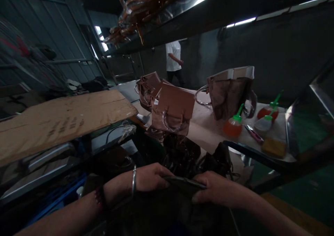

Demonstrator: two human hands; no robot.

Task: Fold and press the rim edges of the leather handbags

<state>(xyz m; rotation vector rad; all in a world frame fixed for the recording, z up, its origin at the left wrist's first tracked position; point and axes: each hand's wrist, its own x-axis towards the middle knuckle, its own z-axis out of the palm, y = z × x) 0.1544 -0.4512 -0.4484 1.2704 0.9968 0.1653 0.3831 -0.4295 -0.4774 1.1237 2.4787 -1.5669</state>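
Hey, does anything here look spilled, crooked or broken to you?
No spill or breakage is plain, though it's dim. One messy spot: the glossy dark-brown heap just beyond the dark, thin-edged piece held by your left hand and right hand. It looks jumbled, unlike the brown handbag with plastic-wrapped handles standing behind it.

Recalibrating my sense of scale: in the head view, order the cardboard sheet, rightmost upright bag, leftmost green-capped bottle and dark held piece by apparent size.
1. Cardboard sheet
2. Rightmost upright bag
3. Leftmost green-capped bottle
Unranked: dark held piece, its lower extent lost in shadow.
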